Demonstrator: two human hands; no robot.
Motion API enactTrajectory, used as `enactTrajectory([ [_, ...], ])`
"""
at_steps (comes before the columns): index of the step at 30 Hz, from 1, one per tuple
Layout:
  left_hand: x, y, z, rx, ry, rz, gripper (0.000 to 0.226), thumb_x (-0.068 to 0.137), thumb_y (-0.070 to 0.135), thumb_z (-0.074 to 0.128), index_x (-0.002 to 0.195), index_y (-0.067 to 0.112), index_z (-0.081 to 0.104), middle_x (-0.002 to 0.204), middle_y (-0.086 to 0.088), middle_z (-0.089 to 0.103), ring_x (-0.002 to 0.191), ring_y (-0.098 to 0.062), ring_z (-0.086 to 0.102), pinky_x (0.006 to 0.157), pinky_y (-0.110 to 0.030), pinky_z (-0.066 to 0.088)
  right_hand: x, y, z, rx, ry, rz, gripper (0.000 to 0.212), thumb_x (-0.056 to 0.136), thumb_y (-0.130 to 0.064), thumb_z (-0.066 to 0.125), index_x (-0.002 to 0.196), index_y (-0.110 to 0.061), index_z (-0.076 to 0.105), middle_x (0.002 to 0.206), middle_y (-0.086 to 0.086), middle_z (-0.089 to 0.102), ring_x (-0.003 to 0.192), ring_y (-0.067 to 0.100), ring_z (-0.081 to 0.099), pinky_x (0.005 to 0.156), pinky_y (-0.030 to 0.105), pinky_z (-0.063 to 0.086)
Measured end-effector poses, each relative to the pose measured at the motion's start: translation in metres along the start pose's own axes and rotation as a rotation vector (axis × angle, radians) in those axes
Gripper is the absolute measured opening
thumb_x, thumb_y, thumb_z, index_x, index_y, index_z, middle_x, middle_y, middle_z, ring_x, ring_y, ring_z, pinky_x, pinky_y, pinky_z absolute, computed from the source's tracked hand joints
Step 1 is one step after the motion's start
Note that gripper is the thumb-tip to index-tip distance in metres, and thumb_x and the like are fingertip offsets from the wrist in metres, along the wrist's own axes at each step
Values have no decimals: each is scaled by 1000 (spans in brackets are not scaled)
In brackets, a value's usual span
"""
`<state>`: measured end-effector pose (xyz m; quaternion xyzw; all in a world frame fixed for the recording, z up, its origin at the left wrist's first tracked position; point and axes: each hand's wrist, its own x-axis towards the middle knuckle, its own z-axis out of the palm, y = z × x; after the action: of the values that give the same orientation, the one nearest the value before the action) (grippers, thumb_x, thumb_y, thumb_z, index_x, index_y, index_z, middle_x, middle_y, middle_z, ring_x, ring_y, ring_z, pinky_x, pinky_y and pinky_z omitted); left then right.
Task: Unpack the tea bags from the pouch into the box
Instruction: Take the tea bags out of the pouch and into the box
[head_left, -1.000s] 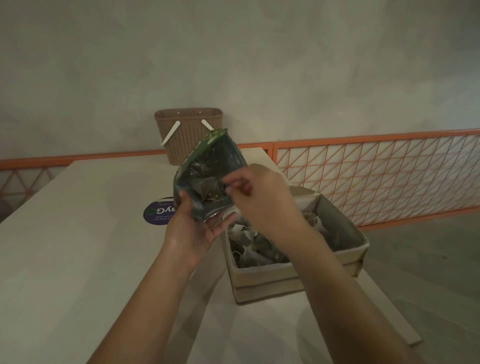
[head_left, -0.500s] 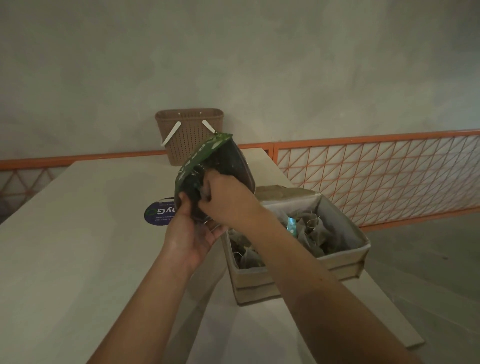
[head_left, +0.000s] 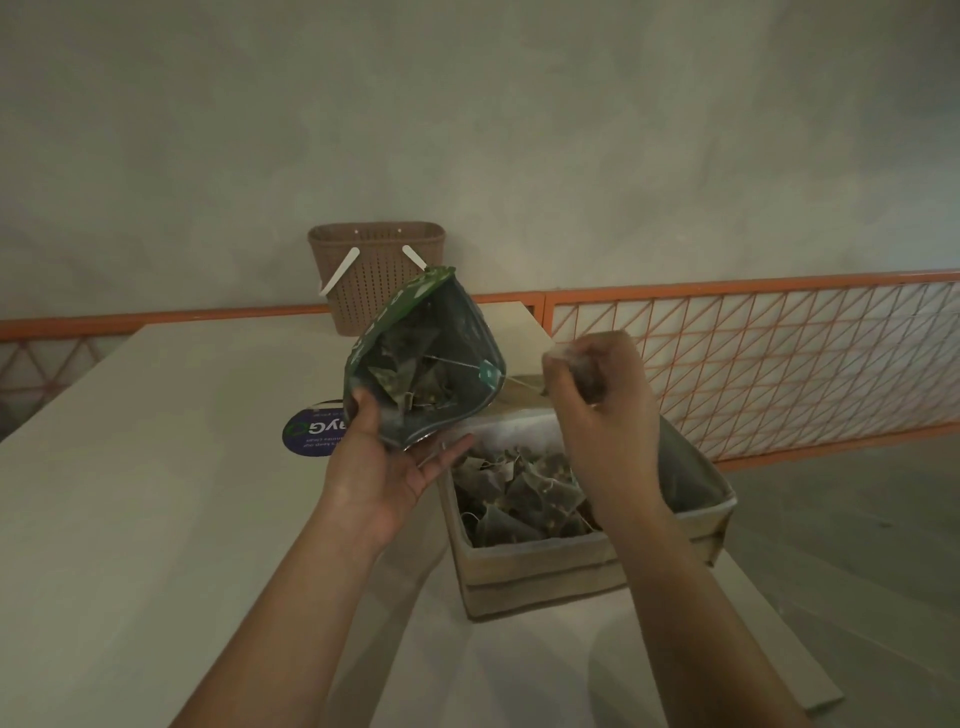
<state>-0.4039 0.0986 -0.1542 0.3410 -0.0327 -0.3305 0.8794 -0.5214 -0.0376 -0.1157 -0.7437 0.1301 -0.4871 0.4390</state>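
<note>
table (head_left: 156, 519) bears box (head_left: 545, 571), sticker (head_left: 311, 432), basket (head_left: 374, 280).

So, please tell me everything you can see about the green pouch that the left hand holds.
The pouch is green outside with pale markings near its rim, and its lining looks like dull foil. Its mouth is open wide and tipped toward the camera, showing several pyramid tea bags with strings inside. The left hand grips its lower edge, thumb on the near side. It is held above the table, beside the box; a string runs from its mouth toward the right hand.
</note>
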Motion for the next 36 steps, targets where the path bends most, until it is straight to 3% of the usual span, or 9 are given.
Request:
enactTrajectory([
  [4, 0, -1, -1, -24, 21, -1, 54, 101, 52, 43, 143, 18, 43, 133, -24, 61, 108, -41, 69, 73, -52, 62, 5, 20, -9, -479, -309, 157, 17, 92, -36, 62, 97, -21, 59, 74, -8, 63, 63, 5, 59, 57, 23, 48],
  [9, 2, 0, -4, -45, 23, 6, 54, 101, 51, 45, 147, 22, 41, 136, -23, 58, 106, -41, 70, 69, -50, 62, 6, 14, -16, -649, -349, 142, 17, 89, -39, 63, 89, -22, 65, 71, -8, 61, 67, 11, 59, 62, 26, 44],
  [12, 2, 0, -4, -42, 11, -1, 56, 101, 52, 43, 147, 20, 41, 135, -24, 58, 108, -41, 69, 70, -51, 62, 9, 7, -25, -822, -441, 159, 13, 89, -34, 63, 95, -23, 66, 80, -7, 63, 76, 13, 58, 83, 33, 49],
  [17, 1, 0, -4, -37, 3, 2, 56, 101, 53, 42, 146, 20, 43, 132, -24, 61, 107, -41, 70, 74, -53, 62, 7, 8, -25, -969, -535, 210, 30, 85, -35, 63, 114, -27, 60, 118, 1, 55, 116, 24, 48, 102, 40, 35],
  [20, 1, -1, -3, -29, 22, -6, 57, 100, 53, 43, 145, 19, 44, 132, -25, 62, 108, -42, 69, 76, -53, 62, 3, 4, -15, -899, -473, 150, 45, 84, -36, 64, 124, -28, 47, 129, 1, 44, 126, 26, 37, 106, 41, 29],
  [23, 2, -1, -2, -11, 39, 8, 55, 101, 54, 41, 142, 17, 46, 130, -23, 64, 109, -41, 69, 78, -53, 61, 1, 0, -4, -687, -455, 136, 43, 87, -33, 59, 128, -30, 49, 131, -6, 50, 129, 21, 38, 111, 44, 22],
  [28, 0, 0, 0, 7, 27, 11, 55, 102, 55, 38, 139, 16, 48, 129, -22, 65, 105, -39, 71, 71, -48, 63, -5, 8, 13, -578, -570, 139, 40, 82, -66, 46, 94, -37, 71, 93, -18, 70, 109, 15, 57, 103, 50, 35],
  [34, 0, 1, 0, -11, 40, 6, 57, 101, 54, 40, 144, 17, 46, 131, -22, 63, 107, -40, 70, 75, -51, 62, 6, 7, 7, -302, -373, 113, 14, 92, -35, 62, 84, -33, 74, 72, -17, 71, 74, 1, 63, 92, 49, 48],
  [36, 1, 1, 1, -9, 39, 7, 55, 102, 53, 39, 143, 17, 47, 130, -21, 64, 108, -39, 69, 76, -52, 62, 7, -1, 4, -162, -299, 92, 11, 92, -29, 63, 89, -28, 73, 70, -13, 72, 64, 2, 65, 76, 34, 57],
])
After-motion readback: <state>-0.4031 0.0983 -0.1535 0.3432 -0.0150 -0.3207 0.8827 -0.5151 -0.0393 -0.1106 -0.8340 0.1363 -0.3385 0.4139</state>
